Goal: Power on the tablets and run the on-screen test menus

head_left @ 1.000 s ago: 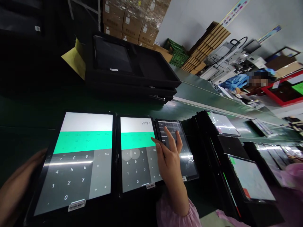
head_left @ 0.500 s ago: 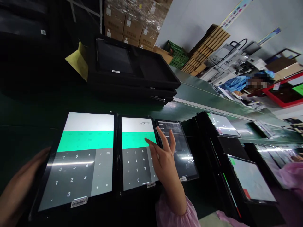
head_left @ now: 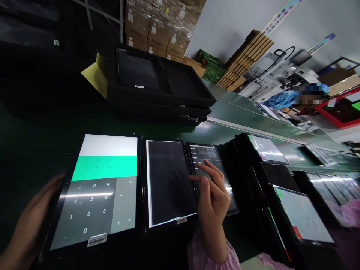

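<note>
Three tablets lie side by side. The left tablet point(head_left: 92, 195) shows a calculator with a green band. The middle tablet point(head_left: 168, 183) has a dark screen with a white edge at its left and top. On the right tablet point(head_left: 206, 150) is a dark screen with a short list of text. My left hand point(head_left: 33, 217) rests at the left tablet's left edge, its fingers partly hidden behind it. Over the gap between the middle and right tablets is my right hand point(head_left: 212, 183), fingers spread, holding nothing, its index finger near the middle screen's right edge.
Behind the tablets stand stacked black trays point(head_left: 182, 84), with a yellow paper point(head_left: 97, 77) on their left. More tablets point(head_left: 303, 213) lie in black trays at the right. A person's pink sleeve point(head_left: 350, 213) shows at the far right.
My right hand has moved right, off the middle tablet's green band. The middle screen has switched from the calculator to a dark display.
</note>
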`<action>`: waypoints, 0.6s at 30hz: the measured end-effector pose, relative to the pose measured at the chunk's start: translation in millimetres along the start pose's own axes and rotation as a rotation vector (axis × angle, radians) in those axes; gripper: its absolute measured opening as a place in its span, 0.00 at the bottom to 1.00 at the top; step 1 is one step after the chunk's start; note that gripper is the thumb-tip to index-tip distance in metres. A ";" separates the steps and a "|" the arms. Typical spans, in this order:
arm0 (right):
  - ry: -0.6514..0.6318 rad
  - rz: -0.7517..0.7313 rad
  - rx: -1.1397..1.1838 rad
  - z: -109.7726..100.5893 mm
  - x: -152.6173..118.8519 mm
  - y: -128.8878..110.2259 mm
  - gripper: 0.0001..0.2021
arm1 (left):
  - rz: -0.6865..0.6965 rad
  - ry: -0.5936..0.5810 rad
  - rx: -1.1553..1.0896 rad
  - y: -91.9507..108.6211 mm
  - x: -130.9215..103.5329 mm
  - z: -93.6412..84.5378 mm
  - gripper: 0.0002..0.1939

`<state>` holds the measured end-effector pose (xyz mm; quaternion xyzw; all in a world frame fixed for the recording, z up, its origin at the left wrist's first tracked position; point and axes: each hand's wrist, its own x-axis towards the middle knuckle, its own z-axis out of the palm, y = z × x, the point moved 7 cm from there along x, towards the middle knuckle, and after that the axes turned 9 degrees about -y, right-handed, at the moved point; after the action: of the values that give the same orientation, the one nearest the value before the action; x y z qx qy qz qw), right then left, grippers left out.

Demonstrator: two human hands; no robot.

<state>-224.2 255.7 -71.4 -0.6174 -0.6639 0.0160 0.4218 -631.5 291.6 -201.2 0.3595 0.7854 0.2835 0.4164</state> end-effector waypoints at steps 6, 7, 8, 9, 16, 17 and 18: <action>-0.291 -0.122 0.078 42.9 0.9 -49.7 0.15 | 0.039 -0.146 -0.177 39.6 7.7 21.9 0.28; -0.329 -0.129 0.065 50.7 0.8 -56.2 0.14 | 0.100 -0.160 -0.174 48.6 13.1 23.8 0.28; -0.363 -0.133 0.041 58.3 0.5 -61.8 0.14 | 0.147 -0.171 -0.183 55.9 18.6 25.6 0.28; -0.395 -0.133 0.007 66.0 0.2 -66.7 0.14 | 0.172 -0.176 -0.194 61.1 24.1 27.2 0.28; -0.575 -0.114 -0.177 112.7 -3.3 -91.9 0.17 | 0.202 -0.246 -0.221 66.0 38.2 32.7 0.28; -0.585 -0.112 -0.183 116.9 -3.3 -94.7 0.17 | 0.203 -0.263 -0.224 64.5 37.3 32.1 0.29; -0.594 -0.110 -0.190 120.5 -3.2 -96.8 0.18 | 0.205 -0.283 -0.228 63.1 36.4 31.5 0.30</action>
<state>-372.5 290.2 -98.3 -0.5854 -0.7890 0.1105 0.1501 -598.1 362.0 -186.1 0.4242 0.6412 0.3581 0.5298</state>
